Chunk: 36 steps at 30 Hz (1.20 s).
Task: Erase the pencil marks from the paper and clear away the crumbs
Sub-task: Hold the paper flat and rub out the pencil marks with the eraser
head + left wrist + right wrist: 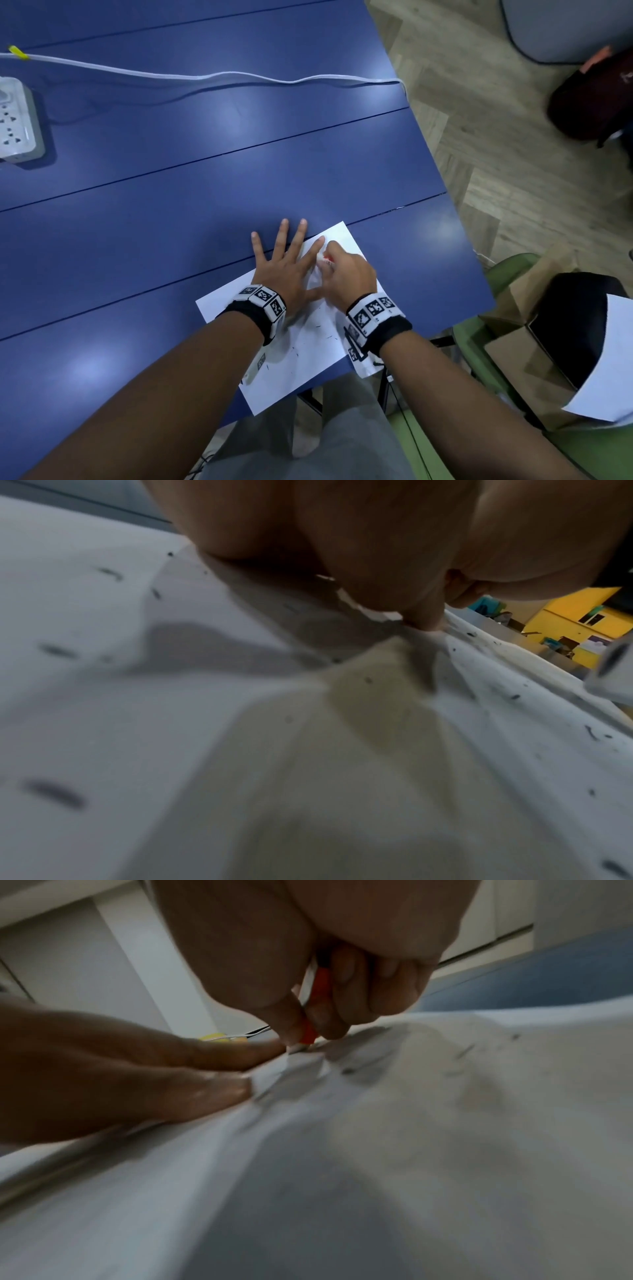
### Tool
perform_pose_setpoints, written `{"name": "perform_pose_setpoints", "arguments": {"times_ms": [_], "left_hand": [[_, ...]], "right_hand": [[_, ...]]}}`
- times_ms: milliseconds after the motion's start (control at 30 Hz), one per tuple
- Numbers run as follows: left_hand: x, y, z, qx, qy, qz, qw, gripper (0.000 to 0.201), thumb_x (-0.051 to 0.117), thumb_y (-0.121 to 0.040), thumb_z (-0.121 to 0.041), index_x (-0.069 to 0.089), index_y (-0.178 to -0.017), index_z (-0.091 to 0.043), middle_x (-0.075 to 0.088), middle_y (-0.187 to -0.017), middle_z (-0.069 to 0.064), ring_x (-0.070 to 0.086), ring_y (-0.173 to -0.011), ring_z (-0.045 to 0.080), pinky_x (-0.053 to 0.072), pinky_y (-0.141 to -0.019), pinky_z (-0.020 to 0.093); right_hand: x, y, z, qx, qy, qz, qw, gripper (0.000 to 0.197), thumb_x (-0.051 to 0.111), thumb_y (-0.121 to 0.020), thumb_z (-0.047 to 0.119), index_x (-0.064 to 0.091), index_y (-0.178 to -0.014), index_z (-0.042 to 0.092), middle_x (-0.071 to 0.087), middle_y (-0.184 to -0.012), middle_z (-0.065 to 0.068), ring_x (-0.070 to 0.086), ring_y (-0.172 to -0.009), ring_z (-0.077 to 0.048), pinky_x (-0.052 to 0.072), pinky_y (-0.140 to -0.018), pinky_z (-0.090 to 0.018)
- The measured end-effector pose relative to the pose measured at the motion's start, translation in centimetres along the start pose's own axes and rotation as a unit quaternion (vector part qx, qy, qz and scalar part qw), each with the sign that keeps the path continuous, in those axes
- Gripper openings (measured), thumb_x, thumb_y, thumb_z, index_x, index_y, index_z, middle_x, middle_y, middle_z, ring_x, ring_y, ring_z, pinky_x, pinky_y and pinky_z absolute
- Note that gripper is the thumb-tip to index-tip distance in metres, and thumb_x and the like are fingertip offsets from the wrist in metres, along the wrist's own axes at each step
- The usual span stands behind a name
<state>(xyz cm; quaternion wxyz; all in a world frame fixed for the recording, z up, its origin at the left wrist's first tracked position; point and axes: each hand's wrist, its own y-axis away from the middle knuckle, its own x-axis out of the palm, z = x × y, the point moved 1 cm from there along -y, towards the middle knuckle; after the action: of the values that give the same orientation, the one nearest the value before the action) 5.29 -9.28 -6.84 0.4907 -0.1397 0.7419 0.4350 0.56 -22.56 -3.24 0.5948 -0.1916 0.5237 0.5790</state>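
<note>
A white sheet of paper (301,349) lies at the near right corner of the blue table (205,192). My left hand (287,260) lies flat with spread fingers, pressing the sheet's far part down. My right hand (346,270) pinches a white eraser with an orange-red sleeve (325,260) and holds its tip on the paper beside the left forefinger. In the right wrist view the eraser (313,1020) sits between thumb and fingers, touching the sheet (411,1123). Dark eraser crumbs (55,794) are scattered over the paper (103,723), and also the near part (318,325).
A white power strip (17,120) sits at the table's far left, its white cable (205,77) running across the far side. The table's right edge (459,212) is close to the paper. A green chair with cardboard and a black item (534,359) stands to the right.
</note>
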Motion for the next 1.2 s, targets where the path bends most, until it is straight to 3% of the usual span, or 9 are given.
{"name": "perform_pose_setpoints", "arguments": {"times_ms": [200,300,500,567,667,833,1000,1200], "left_hand": [[-0.2,0.1,0.1,0.002,0.007,0.006,1.0,0.097,0.017,-0.082,-0.09,-0.021,-0.155,-0.039,-0.039,-0.16,0.001,-0.035,-0.147,0.034,-0.014,-0.108,0.078],[-0.1,0.1,0.0,-0.001,-0.001,0.002,1.0,0.098,0.014,-0.081,-0.09,-0.021,-0.156,-0.038,-0.038,-0.161,0.002,-0.034,-0.147,0.035,-0.013,-0.108,0.078],[-0.2,0.2,0.2,0.003,0.009,0.007,1.0,0.098,0.02,-0.083,-0.09,-0.021,-0.156,-0.039,-0.04,-0.159,0.0,-0.036,-0.147,0.033,-0.016,-0.108,0.077],[-0.1,0.2,0.2,0.001,0.008,0.009,1.0,0.097,0.019,-0.083,-0.09,-0.022,-0.155,-0.039,-0.041,-0.159,0.0,-0.037,-0.146,0.033,-0.015,-0.108,0.077],[-0.1,0.1,0.1,0.003,0.004,0.008,1.0,0.097,0.017,-0.083,-0.09,-0.022,-0.155,-0.039,-0.042,-0.158,0.001,-0.037,-0.146,0.034,-0.013,-0.108,0.078],[-0.2,0.2,0.2,0.004,0.007,0.011,1.0,0.098,0.021,-0.083,-0.09,-0.022,-0.155,-0.039,-0.042,-0.158,0.0,-0.037,-0.146,0.033,-0.014,-0.108,0.077],[-0.1,0.2,0.1,0.007,0.015,0.005,1.0,0.098,0.02,-0.084,-0.089,-0.021,-0.155,-0.038,-0.041,-0.159,0.001,-0.037,-0.146,0.033,-0.013,-0.108,0.077],[0.0,1.6,2.2,0.011,0.049,-0.025,0.998,0.099,0.03,-0.086,-0.084,-0.005,-0.161,-0.03,-0.031,-0.164,-0.001,-0.032,-0.149,0.027,-0.019,-0.112,0.071]], "right_hand": [[-1.0,-1.4,-1.3,0.073,-0.044,-0.058,0.995,0.014,0.051,-0.094,0.029,0.051,-0.1,0.016,0.06,-0.075,-0.006,0.056,-0.073,-0.034,0.042,-0.06,-0.034],[-0.2,-0.1,-0.5,0.024,-0.006,-0.007,1.0,0.011,0.049,-0.096,0.03,0.047,-0.096,0.018,0.057,-0.075,-0.003,0.052,-0.071,-0.03,0.034,-0.059,-0.031],[-1.9,-1.5,-2.9,0.067,-0.029,-0.062,0.995,0.014,0.051,-0.095,0.03,0.052,-0.098,0.016,0.057,-0.073,-0.006,0.057,-0.075,-0.035,0.037,-0.059,-0.033],[-1.4,-0.7,-2.3,0.047,-0.027,-0.046,0.997,0.014,0.051,-0.095,0.031,0.051,-0.098,0.017,0.06,-0.075,-0.006,0.057,-0.075,-0.035,0.04,-0.059,-0.034],[-0.5,0.6,-2.1,-0.002,0.011,-0.016,1.0,0.014,0.05,-0.096,0.031,0.051,-0.1,0.018,0.057,-0.074,-0.001,0.057,-0.075,-0.032,0.033,-0.057,-0.031],[-2.8,-1.5,-3.5,0.048,0.006,-0.066,0.997,0.015,0.05,-0.096,0.028,0.053,-0.102,0.014,0.061,-0.077,-0.008,0.059,-0.078,-0.035,0.034,-0.059,-0.033],[-1.8,-0.5,-1.9,-0.033,0.032,-0.015,0.999,0.015,0.047,-0.098,0.032,0.05,-0.101,0.018,0.065,-0.082,-0.005,0.058,-0.076,-0.033,0.033,-0.058,-0.032],[-1.0,-0.8,-2.4,0.0,0.04,-0.027,0.999,0.013,0.048,-0.097,0.03,0.047,-0.101,0.018,0.055,-0.074,0.0,0.048,-0.068,-0.03,0.029,-0.056,-0.032]]}}
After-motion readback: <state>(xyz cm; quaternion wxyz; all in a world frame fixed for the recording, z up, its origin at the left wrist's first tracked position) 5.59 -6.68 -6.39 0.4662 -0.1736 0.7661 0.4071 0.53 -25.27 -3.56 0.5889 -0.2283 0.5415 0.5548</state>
